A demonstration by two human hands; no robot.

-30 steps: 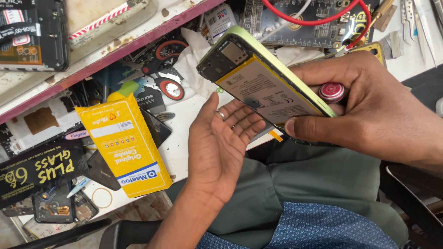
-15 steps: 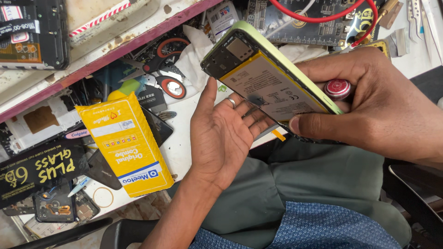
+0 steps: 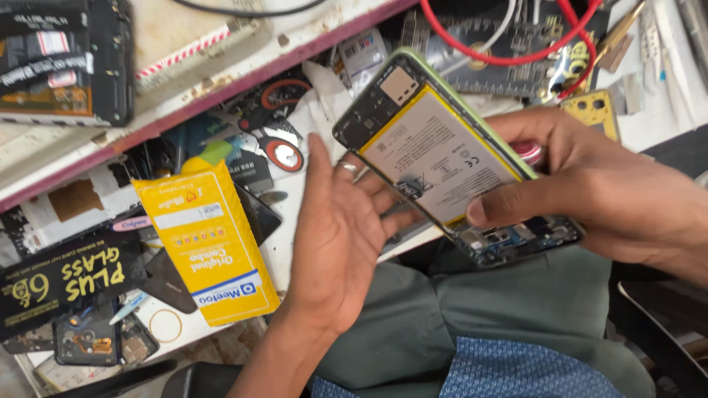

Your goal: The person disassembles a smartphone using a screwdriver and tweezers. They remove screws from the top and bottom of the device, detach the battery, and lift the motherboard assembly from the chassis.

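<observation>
My right hand (image 3: 612, 191) grips an opened phone (image 3: 442, 155) with a light green frame, its back cover off, its white battery and dark circuit boards facing me. The thumb presses on the lower part of the battery. A small round pink-red cap (image 3: 529, 152) shows between this hand's fingers behind the phone. My left hand (image 3: 335, 236) lies palm up under the phone's left side, fingers spread, a ring on one finger. The fingertips reach beneath the phone's edge and hold nothing.
A yellow cardboard box (image 3: 206, 239) lies on the cluttered bench at left, beside a black box with yellow writing (image 3: 66, 280). Tape rolls (image 3: 284, 153), loose phone parts (image 3: 85, 339), red wires (image 3: 501, 51) and a yellow phone frame (image 3: 594, 110) lie around. My lap in green cloth (image 3: 472, 324) is below.
The phone in my right hand has tilted and shifted slightly, showing more of its battery face. My left hand has stayed open beneath it.
</observation>
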